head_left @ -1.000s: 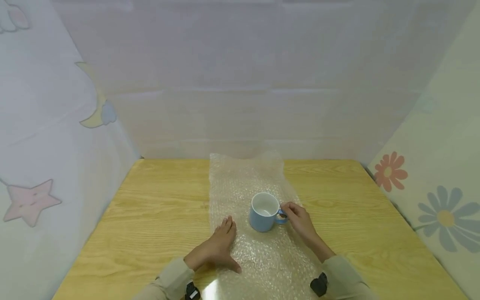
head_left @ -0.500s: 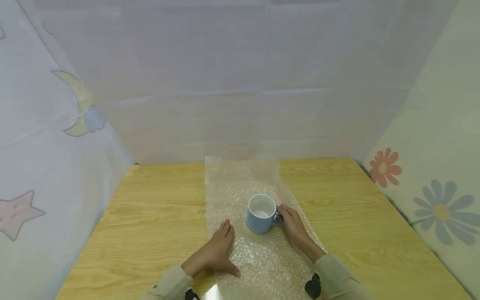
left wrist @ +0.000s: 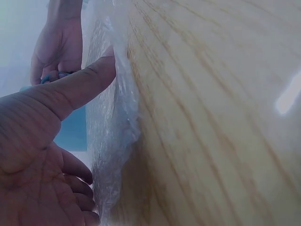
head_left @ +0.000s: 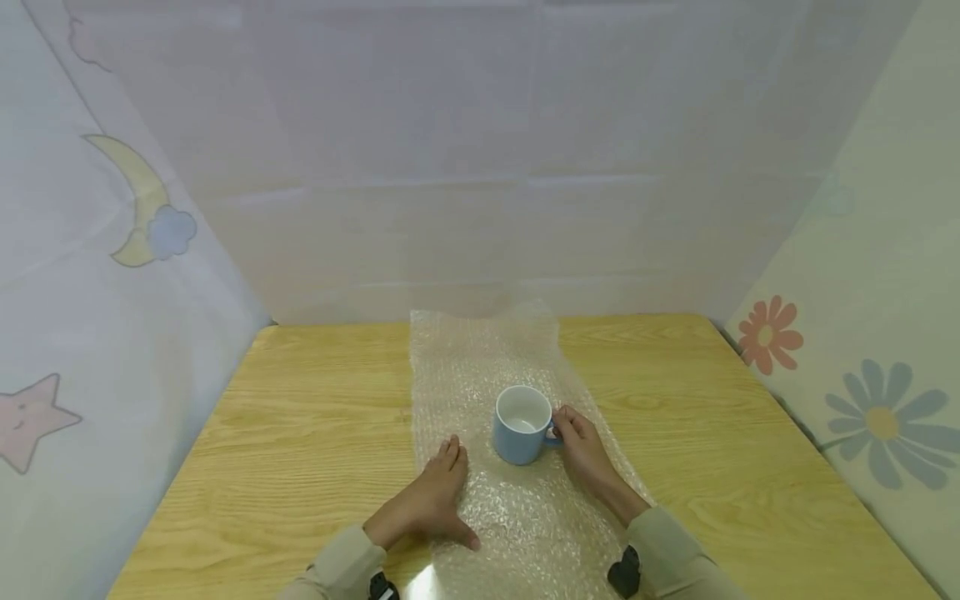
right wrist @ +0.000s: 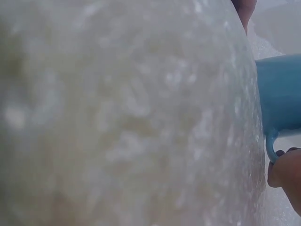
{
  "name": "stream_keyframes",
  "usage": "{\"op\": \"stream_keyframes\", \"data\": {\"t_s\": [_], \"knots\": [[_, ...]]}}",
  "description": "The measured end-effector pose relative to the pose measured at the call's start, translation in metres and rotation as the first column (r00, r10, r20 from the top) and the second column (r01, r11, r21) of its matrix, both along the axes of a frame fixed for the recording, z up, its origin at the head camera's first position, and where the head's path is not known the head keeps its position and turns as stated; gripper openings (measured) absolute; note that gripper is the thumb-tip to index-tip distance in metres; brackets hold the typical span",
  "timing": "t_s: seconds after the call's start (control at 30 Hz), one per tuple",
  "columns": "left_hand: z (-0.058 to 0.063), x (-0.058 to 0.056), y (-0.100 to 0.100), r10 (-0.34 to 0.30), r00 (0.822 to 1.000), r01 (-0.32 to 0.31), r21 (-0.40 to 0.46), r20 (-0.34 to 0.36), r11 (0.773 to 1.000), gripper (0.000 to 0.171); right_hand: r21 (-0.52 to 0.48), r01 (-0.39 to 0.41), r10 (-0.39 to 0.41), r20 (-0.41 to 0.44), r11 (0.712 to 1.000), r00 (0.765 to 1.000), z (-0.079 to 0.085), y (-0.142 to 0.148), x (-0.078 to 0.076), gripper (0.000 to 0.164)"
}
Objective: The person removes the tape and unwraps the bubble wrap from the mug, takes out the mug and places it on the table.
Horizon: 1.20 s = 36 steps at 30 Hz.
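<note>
A light blue mug (head_left: 517, 437) with a white inside stands upright on a long sheet of bubble wrap (head_left: 525, 517). My right hand (head_left: 591, 454) pinches the mug's handle (right wrist: 271, 147) from the right. On the left edge of the bubble wrap rests my left hand (head_left: 437, 496), fingers straight and thumb spread apart, without touching the mug. In the left wrist view the thumb (left wrist: 89, 84) lies against the wrap's edge, and the mug (left wrist: 73, 129) shows partly behind the hand. The wrap fills most of the right wrist view, blurred.
The bubble wrap runs from the near side of the wooden table (head_left: 322, 400) to its far edge. Printed cloth hangs around the table, with a moon (head_left: 142, 196) on the left and flowers (head_left: 885, 423) on the right. A pale back cloth (head_left: 465, 167) rises behind.
The head view has shifted slightly, so the scene sits a little further left. Both hands and the mug keep nearly the same places on the bubble wrap.
</note>
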State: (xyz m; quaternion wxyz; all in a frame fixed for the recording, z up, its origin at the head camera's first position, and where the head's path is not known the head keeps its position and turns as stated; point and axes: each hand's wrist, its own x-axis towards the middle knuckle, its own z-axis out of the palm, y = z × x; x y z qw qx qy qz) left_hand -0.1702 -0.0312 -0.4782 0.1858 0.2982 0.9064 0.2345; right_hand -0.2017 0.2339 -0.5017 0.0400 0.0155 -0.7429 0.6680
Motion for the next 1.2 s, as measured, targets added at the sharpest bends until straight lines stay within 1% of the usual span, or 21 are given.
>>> {"op": "stream_keyframes", "data": {"t_s": [0.13,0.23,0.37,0.5,0.67,0.87,1.0,1.2], "knots": [[0.000,-0.001,0.001,0.009,1.000,-0.009,-0.008,0.003,1.000,0.131,-0.002,0.042,-0.042,0.009,0.999,0.999,-0.002,0.000,-0.002,0.033],[-0.001,-0.001,0.001,0.006,1.000,-0.006,-0.014,-0.004,1.000,0.131,-0.027,0.079,-0.079,0.006,0.997,0.997,-0.003,-0.001,-0.002,0.033],[-0.002,-0.001,0.002,-0.007,1.000,0.007,-0.019,-0.020,1.000,0.131,-0.046,0.128,-0.130,-0.030,0.991,0.991,-0.004,-0.002,-0.001,0.033],[-0.002,-0.001,0.001,-0.011,1.000,0.011,-0.011,-0.026,1.000,0.130,-0.062,0.143,-0.147,-0.060,0.988,0.987,-0.001,0.000,0.001,0.033],[-0.002,-0.002,-0.003,-0.014,1.000,0.014,0.019,-0.017,1.000,0.127,-0.078,0.147,-0.151,-0.046,0.986,0.987,0.008,0.006,0.003,0.033],[-0.002,-0.004,-0.005,-0.014,1.000,0.014,0.046,0.002,0.999,0.123,-0.084,0.157,-0.158,-0.007,0.984,0.987,0.019,0.018,0.006,0.039],[-0.002,-0.005,-0.009,-0.017,1.000,0.017,0.051,-0.004,0.999,0.120,-0.097,0.157,-0.159,-0.013,0.983,0.987,0.028,0.029,0.008,0.043],[-0.001,-0.008,-0.019,-0.022,1.000,0.023,0.076,-0.015,0.997,0.113,-0.158,0.145,-0.154,-0.041,0.977,0.987,0.042,0.047,0.011,0.045]]}}
